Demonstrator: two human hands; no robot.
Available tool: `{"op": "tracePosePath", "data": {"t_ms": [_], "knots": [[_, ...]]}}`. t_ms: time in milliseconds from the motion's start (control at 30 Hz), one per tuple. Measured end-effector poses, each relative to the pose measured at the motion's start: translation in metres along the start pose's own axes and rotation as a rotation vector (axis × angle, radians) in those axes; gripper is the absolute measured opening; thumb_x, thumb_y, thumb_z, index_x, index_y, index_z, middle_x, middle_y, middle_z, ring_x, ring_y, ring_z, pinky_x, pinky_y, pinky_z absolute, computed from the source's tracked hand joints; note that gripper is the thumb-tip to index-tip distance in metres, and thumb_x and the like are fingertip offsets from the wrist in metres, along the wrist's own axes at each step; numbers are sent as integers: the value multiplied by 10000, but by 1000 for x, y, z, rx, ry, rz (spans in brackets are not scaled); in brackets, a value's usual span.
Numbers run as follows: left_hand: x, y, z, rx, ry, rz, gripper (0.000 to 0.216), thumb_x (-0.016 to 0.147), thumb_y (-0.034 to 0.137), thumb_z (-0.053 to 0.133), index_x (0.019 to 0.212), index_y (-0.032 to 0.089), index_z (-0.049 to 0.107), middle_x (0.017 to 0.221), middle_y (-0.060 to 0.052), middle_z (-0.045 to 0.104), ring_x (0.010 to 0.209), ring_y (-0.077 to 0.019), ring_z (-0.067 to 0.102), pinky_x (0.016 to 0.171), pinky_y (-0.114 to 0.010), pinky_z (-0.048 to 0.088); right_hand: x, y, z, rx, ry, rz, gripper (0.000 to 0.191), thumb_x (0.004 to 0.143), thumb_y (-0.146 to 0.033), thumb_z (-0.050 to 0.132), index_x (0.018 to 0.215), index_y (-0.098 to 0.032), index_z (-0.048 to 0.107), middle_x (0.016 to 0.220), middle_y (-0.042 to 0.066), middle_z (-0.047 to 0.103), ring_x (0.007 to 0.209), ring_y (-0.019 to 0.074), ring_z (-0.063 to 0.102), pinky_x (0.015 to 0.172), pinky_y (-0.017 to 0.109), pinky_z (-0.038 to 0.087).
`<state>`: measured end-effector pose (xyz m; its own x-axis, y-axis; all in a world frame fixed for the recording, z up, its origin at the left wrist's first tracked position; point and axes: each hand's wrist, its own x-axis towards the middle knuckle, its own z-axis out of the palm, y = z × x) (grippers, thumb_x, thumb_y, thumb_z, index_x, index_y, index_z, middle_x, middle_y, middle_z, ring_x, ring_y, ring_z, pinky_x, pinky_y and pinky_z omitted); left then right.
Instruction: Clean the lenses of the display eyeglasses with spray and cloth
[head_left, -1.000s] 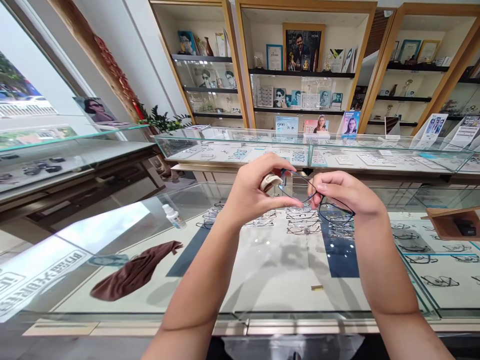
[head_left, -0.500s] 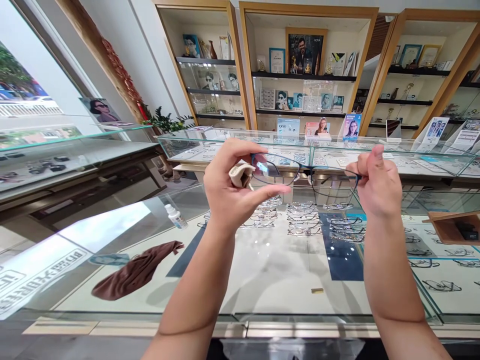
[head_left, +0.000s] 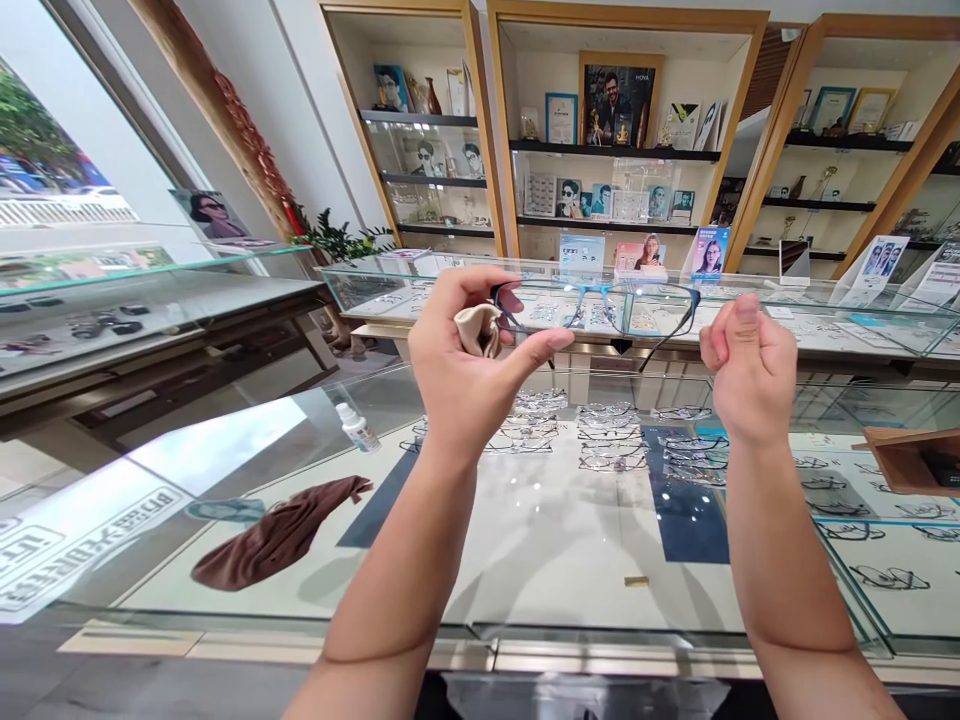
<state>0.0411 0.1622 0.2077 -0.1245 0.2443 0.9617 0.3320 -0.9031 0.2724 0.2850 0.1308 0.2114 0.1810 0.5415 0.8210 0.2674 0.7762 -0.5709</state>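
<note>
My left hand (head_left: 459, 365) grips a pair of dark-rimmed eyeglasses (head_left: 592, 291) by the end on my left, thumb beneath and fingers above; a crumpled beige cloth (head_left: 472, 326) is tucked into the same palm; the glasses are raised in front of me, above the glass surface (head_left: 555, 570), with one temple slanting down at their far end; my right hand (head_left: 752, 375) is curled closed just beside that end, apart from it, and I cannot tell whether anything is inside; on the surface to my left lie a brown cloth (head_left: 277, 540) and, farther off, a white bottle (head_left: 358, 430); rows of spectacles (head_left: 611, 437) show beneath the glass.
</note>
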Motion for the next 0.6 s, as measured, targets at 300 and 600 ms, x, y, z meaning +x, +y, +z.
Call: {"op": "tracePosePath", "data": {"t_ms": [300,600], "knots": [[-3,-4,-1,20,-61,7,548,779,618,868,1157,276,669,1010,-37,670,851,-190,656,590,-312,525,-6,-14,3,-239,-89,-144,609,828,-668,798,1300,-325,624,1267,70,652,1181,281,628,1026,466,511],[-11,-2,7,30,-23,-10,577,777,604,881,1198,283,652,1082,-40,637,950,-210,641,679,-328,515,-7,-10,10,-283,-53,-104,406,874,-516,815,1196,-309,682,1129,46,704,1047,247,653,980,451,535]]}}
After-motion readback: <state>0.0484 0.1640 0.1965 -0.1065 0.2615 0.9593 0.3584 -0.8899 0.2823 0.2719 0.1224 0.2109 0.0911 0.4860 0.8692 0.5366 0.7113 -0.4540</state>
